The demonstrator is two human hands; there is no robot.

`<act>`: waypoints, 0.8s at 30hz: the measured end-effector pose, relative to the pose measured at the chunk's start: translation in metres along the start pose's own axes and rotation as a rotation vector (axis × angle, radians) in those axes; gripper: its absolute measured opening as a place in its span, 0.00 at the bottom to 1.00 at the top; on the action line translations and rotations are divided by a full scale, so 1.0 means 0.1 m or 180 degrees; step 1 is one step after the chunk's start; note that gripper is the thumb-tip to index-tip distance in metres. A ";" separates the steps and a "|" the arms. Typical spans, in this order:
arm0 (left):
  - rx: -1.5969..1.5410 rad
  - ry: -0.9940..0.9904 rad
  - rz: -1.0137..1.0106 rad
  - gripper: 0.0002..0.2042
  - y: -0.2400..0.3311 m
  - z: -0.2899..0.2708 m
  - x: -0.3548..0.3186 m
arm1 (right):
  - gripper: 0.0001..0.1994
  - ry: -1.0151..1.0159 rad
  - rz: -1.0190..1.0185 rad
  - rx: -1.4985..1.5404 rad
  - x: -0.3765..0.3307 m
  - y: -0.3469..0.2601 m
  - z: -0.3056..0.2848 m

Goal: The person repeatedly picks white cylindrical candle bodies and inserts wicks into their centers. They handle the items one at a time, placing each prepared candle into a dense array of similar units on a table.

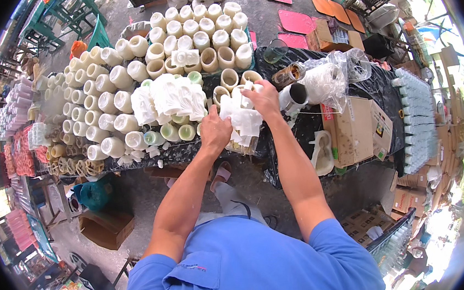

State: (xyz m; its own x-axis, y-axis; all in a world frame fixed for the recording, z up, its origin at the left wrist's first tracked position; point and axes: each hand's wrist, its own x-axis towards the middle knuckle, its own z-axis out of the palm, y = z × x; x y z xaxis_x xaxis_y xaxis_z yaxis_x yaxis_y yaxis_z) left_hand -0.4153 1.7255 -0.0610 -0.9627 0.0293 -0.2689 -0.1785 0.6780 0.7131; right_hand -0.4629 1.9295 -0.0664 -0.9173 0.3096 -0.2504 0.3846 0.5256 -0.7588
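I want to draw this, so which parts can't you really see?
Head view only:
- White pieces between the hands: shape lost behind left hand and right hand.
- Fingertips: buried in those pieces.
- Table underside: hidden by its black cover.
- Goods at the picture's rim: bent and blurred by the fisheye lens.

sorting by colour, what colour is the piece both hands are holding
White, best seen in the head view: the moulded piece between the left hand and right hand.

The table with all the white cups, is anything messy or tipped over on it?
Yes. Most white cups stand in neat rows, but near the table's front edge small white pieces lie scattered. Some cups at the left lie on their sides. Both hands, left and right, hold a loose white bundle.
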 end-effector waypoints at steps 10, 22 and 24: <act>-0.0183 0.0135 0.1202 0.22 -0.22 -0.55 -0.64 | 0.27 0.0780 -0.0482 -0.0083 0.28 -0.12 -0.07; -0.2817 -0.0635 -0.0427 0.20 -0.82 -1.64 -1.13 | 0.22 -0.1794 0.0286 0.2887 -1.84 -1.14 0.92; -0.2201 -0.0733 -0.0553 0.13 -1.07 -1.93 -1.18 | 0.19 -0.2073 0.0238 0.2453 -1.89 -1.25 1.14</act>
State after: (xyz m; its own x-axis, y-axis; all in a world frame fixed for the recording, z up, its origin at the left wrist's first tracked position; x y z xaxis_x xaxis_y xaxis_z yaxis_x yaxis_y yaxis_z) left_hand -0.3213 1.5074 0.0193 -0.8557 0.1683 -0.4893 -0.4843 0.0727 0.8719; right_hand -0.3491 1.7149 0.0079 -0.8600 -0.2930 -0.4178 0.4831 -0.2036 -0.8516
